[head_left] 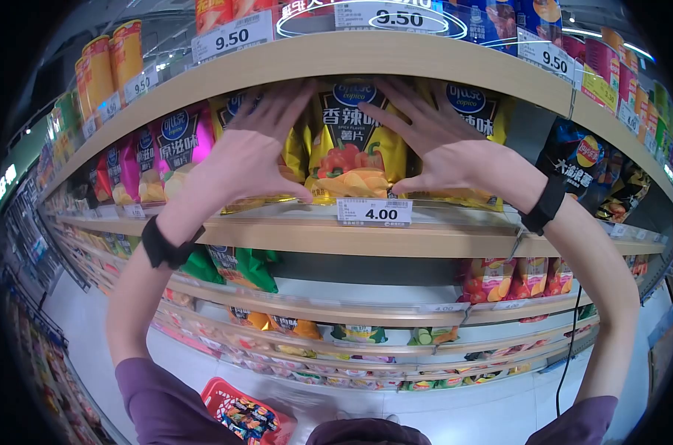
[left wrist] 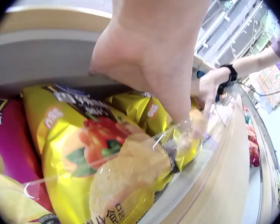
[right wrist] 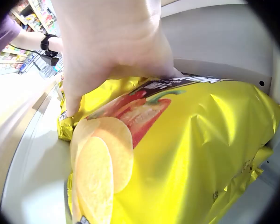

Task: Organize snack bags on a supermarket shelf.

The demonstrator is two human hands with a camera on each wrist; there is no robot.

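A yellow spicy-flavor chip bag stands upright on the shelf between my two hands. My left hand reaches in at its left side, fingers long and spread, thumb pointing toward the bag's lower edge. On the other side my right hand mirrors it, fingertips over the bag's upper right. In the left wrist view, another yellow chip bag with a red pepper picture leans below the left hand. The right wrist view has a matching yellow bag under the right palm. The left fingertips are hidden in that wrist's view.
A 4.00 price tag hangs on the shelf edge, and a clear low guard runs along the shelf front. Pink chip bags stand at left, dark bags at right. The upper shelf overhangs the hands. A red basket is on the floor.
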